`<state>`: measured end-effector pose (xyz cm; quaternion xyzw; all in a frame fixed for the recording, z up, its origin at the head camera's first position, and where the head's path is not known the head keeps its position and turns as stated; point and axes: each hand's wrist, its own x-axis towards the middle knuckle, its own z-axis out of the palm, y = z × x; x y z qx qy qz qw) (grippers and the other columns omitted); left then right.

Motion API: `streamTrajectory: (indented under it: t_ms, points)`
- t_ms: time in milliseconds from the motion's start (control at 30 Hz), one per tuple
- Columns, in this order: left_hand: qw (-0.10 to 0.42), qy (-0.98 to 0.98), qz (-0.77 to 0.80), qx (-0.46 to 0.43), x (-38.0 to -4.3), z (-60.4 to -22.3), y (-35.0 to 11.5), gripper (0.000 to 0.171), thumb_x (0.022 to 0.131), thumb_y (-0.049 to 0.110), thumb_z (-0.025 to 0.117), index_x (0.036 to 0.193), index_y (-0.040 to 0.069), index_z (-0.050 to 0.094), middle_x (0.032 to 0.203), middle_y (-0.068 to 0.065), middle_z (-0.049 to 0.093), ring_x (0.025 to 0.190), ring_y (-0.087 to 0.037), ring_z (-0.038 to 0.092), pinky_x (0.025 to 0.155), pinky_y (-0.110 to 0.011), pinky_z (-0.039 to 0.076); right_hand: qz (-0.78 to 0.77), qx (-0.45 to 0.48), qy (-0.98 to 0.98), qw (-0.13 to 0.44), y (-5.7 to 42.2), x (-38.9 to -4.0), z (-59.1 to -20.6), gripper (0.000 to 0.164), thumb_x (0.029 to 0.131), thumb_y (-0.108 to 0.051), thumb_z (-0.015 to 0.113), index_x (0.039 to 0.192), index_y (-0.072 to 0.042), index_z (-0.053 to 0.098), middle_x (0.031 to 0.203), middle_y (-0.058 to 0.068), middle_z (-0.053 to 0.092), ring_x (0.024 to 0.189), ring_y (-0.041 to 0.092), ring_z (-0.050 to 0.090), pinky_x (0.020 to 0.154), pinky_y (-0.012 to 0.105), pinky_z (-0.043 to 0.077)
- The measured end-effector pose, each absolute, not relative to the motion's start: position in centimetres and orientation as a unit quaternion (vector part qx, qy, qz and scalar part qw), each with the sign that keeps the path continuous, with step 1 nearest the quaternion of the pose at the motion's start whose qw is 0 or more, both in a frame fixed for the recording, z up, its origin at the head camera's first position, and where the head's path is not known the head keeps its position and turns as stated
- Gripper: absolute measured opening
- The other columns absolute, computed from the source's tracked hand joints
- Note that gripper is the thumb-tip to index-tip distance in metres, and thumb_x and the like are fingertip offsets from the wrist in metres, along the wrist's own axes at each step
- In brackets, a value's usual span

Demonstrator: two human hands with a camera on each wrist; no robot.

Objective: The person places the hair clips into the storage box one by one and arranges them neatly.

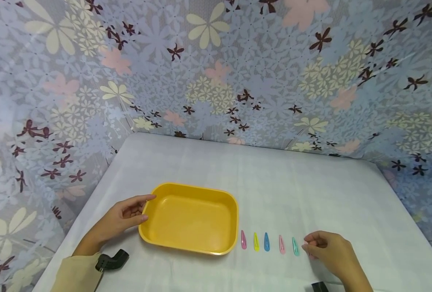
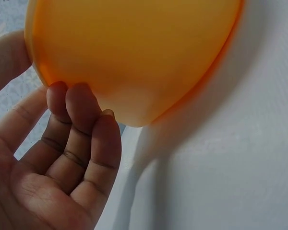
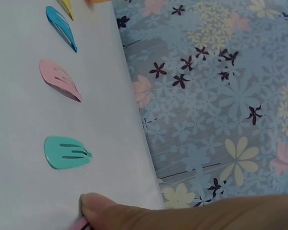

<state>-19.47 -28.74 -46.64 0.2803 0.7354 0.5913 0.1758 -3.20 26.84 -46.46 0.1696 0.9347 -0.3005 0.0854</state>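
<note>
On a white-covered table (image 1: 292, 182), a yellow rounded-rectangle plastic tray (image 1: 187, 223), no clip inside. At its left rim, left hand (image 1: 119, 217), fingers bent, gripping. Further right, right hand (image 1: 330, 249), thumb and fingertip pinching a pink teardrop hair clip (image 3: 79, 224). Between, a similar row: deep-pink clip (image 1: 243, 240), yellow clip (image 1: 256, 242), blue clip (image 1: 266, 242), pale-pink clip (image 1: 282, 245), teal clip (image 1: 295, 246). Apparently five lined up, one left; lifting or setting down, unclear.

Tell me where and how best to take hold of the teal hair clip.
I'd pinch the teal hair clip across its long edges near the wide, rounded end, coming from above and slightly from the right, where the right hand is. It lies flat on the white cloth, wide end towards the person, narrow tip pointing away, so that end should offer the most to grip.
</note>
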Motion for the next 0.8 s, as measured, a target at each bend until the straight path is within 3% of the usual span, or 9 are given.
streamTrajectory:
  t_ms: [133,367,633,800]
  points:
    - [0.175,0.734,0.593,0.28,-19.5,-46.6,-28.6,0.052,0.099,-0.001,0.064,0.148,-0.003,0.049,0.117,-0.027,0.057,0.091,-0.016,0.061,0.078,-0.025,0.056,-0.307,0.169,0.932,0.092,27.3,-3.5,-46.4,0.022,0.089,-0.028,0.081,0.103,-0.011,0.077,0.08,-0.007,0.071,0.069,0.011,0.066,0.076,0.04,0.049]
    - [0.167,0.736,0.593,0.281,-19.5,-46.7,-28.4,0.051,0.098,-0.002,0.064,0.147,-0.005,0.049,0.113,-0.027,0.057,0.09,-0.015,0.06,0.076,-0.024,0.055,-0.327,0.17,0.924,0.102,27.9,-3.9,-46.5,0.023,0.09,-0.028,0.08,0.105,-0.01,0.077,0.083,-0.006,0.071,0.071,0.014,0.066,0.071,0.032,0.047]
    - [0.164,0.732,0.597,0.284,-19.5,-47.0,-28.1,0.051,0.098,-0.003,0.064,0.147,-0.005,0.049,0.11,-0.025,0.057,0.089,-0.015,0.059,0.075,-0.024,0.054,-0.327,0.187,0.919,0.114,28.0,-4.2,-46.4,0.026,0.089,-0.029,0.08,0.107,-0.01,0.078,0.085,-0.006,0.071,0.072,0.014,0.066,0.076,0.04,0.048]
    - [0.161,0.736,0.594,0.281,-19.6,-47.0,-27.9,0.05,0.099,-0.002,0.064,0.147,-0.005,0.05,0.109,-0.024,0.057,0.089,-0.015,0.059,0.075,-0.025,0.055,-0.309,0.185,0.927,0.105,27.9,-4.6,-46.3,0.022,0.089,-0.026,0.081,0.104,-0.01,0.078,0.083,-0.006,0.07,0.07,0.013,0.065,0.073,0.038,0.047]
